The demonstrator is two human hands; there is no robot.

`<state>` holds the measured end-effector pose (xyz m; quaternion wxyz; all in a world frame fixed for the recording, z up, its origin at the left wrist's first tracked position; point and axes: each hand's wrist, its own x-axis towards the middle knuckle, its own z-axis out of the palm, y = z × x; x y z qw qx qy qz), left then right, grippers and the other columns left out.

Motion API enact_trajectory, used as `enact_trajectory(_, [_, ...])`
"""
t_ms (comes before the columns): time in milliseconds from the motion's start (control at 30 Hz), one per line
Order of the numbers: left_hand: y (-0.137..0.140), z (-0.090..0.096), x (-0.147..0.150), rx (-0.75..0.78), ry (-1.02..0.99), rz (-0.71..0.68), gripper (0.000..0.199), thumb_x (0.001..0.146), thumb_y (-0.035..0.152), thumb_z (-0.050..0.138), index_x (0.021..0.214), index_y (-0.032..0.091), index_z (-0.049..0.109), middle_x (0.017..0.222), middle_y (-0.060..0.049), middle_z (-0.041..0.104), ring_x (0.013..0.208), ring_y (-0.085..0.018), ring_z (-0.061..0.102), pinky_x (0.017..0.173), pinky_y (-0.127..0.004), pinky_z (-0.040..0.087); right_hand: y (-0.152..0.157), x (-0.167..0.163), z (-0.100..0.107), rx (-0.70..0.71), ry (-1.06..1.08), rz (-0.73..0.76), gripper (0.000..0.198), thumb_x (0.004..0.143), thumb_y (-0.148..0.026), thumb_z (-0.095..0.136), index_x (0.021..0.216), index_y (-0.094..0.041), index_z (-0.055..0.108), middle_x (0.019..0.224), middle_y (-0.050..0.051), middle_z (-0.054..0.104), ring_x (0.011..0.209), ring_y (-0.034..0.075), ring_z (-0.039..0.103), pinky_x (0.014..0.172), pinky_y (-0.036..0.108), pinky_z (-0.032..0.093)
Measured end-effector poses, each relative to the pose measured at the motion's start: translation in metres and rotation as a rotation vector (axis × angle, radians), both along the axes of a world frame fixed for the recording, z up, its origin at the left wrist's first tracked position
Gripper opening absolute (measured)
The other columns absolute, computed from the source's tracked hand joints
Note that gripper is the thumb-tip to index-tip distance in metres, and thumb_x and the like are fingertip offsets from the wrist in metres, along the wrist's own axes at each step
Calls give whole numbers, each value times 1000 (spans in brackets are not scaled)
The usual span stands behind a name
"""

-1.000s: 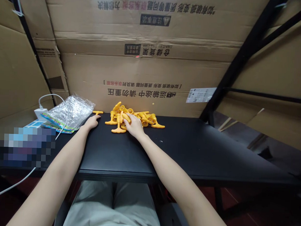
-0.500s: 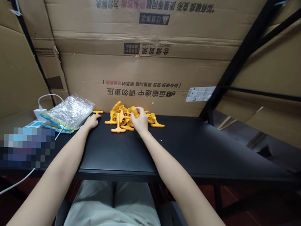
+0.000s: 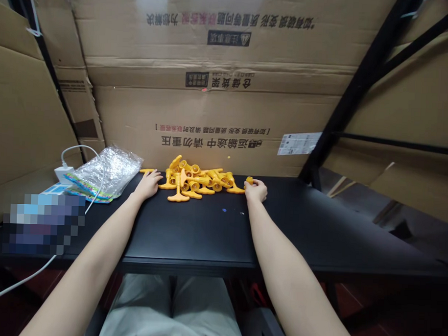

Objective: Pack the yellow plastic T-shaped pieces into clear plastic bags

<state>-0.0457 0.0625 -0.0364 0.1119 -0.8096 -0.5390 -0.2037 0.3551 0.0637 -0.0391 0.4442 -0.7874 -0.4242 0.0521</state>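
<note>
A heap of yellow T-shaped plastic handles (image 3: pixel 178 185), several with round hollow cup ends, lies on the black tabletop against the cardboard. At the heap's left edge is my left hand (image 3: pixel 147 186), palm down with fingers stretched out and nothing visibly gripped. Behind it, one yellow T-shaped handle (image 3: pixel 146 170) lies apart from the pile, partly hidden. To the right of the heap, my right hand (image 3: pixel 257 191) is closed around a yellow plastic piece with a round end (image 3: pixel 249 180); most of that piece is covered by the fingers.
Clear plastic bags (image 3: pixel 115 171) with colourful edges lie at the left, beside a white charger (image 3: pixel 64 174) and its cable. A blurred-out object (image 3: pixel 42 223) sits at the front left. A printed cardboard wall (image 3: pixel 211 109) stands behind; a black metal post (image 3: pixel 344 103) rises at right.
My right hand has moved right, from above the heap to beside it, with a yellow piece in it. My left hand has shifted right, away from the separate handle, to the heap's edge.
</note>
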Motion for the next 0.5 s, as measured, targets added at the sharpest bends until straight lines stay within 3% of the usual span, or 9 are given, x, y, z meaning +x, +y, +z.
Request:
enact_trajectory(100, [0,-2,2,-6,-13,-22,48,75,4,40,116,17,62,132,-9,54,133,-22,37,110,-43,28,8,5,1,-11,149,-75,29,73,-27,60,101,-20,63,103,9,68,103,25,59,89,37,42])
enact_trajectory(300, [1,-3,1,-22,-55,6,52,73,4,41,118,20,62,132,-8,54,133,-22,37,110,-45,29,26,16,5,-105,88,-12,23,69,-26,64,91,-21,68,106,8,69,106,26,58,94,41,36])
enact_trajectory(500, [1,-3,1,-16,-52,5,48,75,5,39,116,15,62,131,-10,55,132,-23,38,109,-42,31,40,20,2,-185,-56,99,21,77,-30,55,88,-22,71,105,8,68,106,26,57,94,43,35])
